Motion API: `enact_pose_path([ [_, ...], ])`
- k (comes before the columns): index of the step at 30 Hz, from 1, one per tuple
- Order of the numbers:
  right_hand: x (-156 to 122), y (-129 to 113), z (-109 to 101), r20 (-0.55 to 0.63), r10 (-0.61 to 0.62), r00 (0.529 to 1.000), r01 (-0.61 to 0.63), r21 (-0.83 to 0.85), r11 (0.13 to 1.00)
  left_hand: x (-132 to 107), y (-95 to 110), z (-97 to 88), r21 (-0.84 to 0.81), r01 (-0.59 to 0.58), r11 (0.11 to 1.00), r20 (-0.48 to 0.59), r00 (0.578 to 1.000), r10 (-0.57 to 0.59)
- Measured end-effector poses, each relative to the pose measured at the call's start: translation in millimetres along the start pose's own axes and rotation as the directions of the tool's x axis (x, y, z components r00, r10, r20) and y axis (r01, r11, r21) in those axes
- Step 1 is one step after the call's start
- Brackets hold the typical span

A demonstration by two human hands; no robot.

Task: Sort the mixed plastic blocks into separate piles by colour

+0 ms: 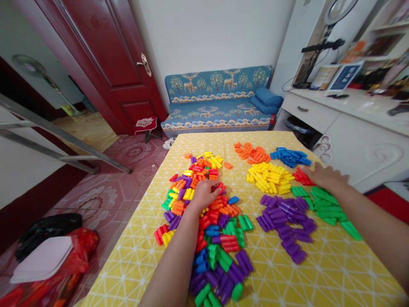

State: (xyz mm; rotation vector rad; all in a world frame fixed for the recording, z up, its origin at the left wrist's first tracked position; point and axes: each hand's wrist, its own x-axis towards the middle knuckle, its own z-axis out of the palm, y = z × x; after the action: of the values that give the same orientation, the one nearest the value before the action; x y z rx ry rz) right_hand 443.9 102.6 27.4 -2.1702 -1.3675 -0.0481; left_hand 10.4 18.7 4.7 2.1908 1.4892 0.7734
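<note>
My left hand [204, 194] reaches into a mixed heap of small colored plastic tube pieces [209, 217]. Its fingers are closed at a red tube piece [221, 186], partly hiding it. On the far right, my right hand [324, 176] is low over a small pile of red pieces [302, 176], its slightly blurred fingers apart and the tips at the pile's edge. Around that pile lie sorted groups: yellow pieces [270, 177], blue pieces [290, 157], orange pieces [252, 153], green pieces [326, 205] and purple pieces [286, 219].
A yellow patterned cloth [140, 260] covers the table. Beyond it stands a blue sofa [217, 113]. A white cabinet [358, 128] flanks the right side. At left are a metal ladder frame [73, 145] and bags [79, 247] on the tiled floor.
</note>
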Motion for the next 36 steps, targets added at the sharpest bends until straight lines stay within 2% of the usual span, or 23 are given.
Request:
enact_pose_path([
  [2, -18, -27, -4, 0.067, -0.075, 0.995, 0.072, 0.053, 0.996, 0, 0, 0.3, -0.010, 0.007, 1.000, 0.007, 1.000, -0.007],
  [3, -31, -43, -6, 0.075, -0.198, 0.977, 0.186, 0.143, 0.972, 0, -1, 0.7, -0.015, 0.007, 1.000, 0.011, 1.000, -0.007],
  [5, -68, -76, -7, 0.055, -0.445, 0.894, 0.394, 0.377, 0.838, 0, -2, 1.9, -0.024, 0.004, 1.000, 0.010, 1.000, -0.004],
  [6, -91, -92, -5, 0.052, -0.495, 0.867, 0.416, 0.469, 0.779, 0, -2, 2.5, -0.031, 0.006, 0.999, 0.006, 1.000, -0.005],
  [10, -180, -145, 17, 0.217, -0.623, 0.752, 0.326, 0.698, 0.637, -1, -1, 2.8, -0.081, 0.031, 0.996, -0.006, 0.999, -0.032],
  [12, -212, -161, 34, 0.215, -0.643, 0.735, 0.308, 0.738, 0.600, -1, 1, 1.6, -0.097, 0.029, 0.995, 0.000, 1.000, -0.029],
  [14, -231, -172, 47, 0.197, -0.631, 0.750, 0.286, 0.764, 0.578, -1, 2, 0.4, -0.103, 0.015, 0.995, 0.004, 1.000, -0.015],
  [17, -240, -179, 58, 0.188, -0.582, 0.792, 0.230, 0.790, 0.568, -2, 0, 0.5, -0.128, 0.017, 0.992, -0.008, 1.000, -0.018],
  [21, -238, -180, 60, 0.173, -0.515, 0.840, 0.170, 0.817, 0.552, -3, -4, 3.7, -0.191, 0.040, 0.981, -0.010, 0.999, -0.043],
  [25, -234, -174, 64, 0.216, -0.390, 0.895, 0.021, 0.853, 0.521, -2, -2, 4.9, -0.211, 0.056, 0.976, -0.017, 0.998, -0.061],
  [28, -231, -168, 68, 0.283, -0.313, 0.907, -0.111, 0.875, 0.470, 0, 2, -1.5, -0.277, 0.055, 0.959, -0.064, 0.995, -0.076],
  [30, -228, -165, 69, 0.324, -0.289, 0.901, -0.174, 0.879, 0.444, -1, 4, -10.6, -0.278, 0.045, 0.960, -0.054, 0.997, -0.062],
  [31, -227, -164, 68, 0.341, -0.276, 0.899, -0.200, 0.879, 0.433, -1, 5, -16.3, -0.255, 0.042, 0.966, -0.015, 0.999, -0.048],
  [33, -226, -162, 68, 0.359, -0.257, 0.897, -0.231, 0.878, 0.420, -4, 6, -28.1, -0.182, 0.042, 0.982, 0.133, 0.991, -0.018],
  [36, -227, -162, 69, 0.341, -0.276, 0.898, -0.201, 0.879, 0.431, -10, 12, -41.9, -0.039, 0.027, 0.999, 0.346, 0.938, -0.012],
])
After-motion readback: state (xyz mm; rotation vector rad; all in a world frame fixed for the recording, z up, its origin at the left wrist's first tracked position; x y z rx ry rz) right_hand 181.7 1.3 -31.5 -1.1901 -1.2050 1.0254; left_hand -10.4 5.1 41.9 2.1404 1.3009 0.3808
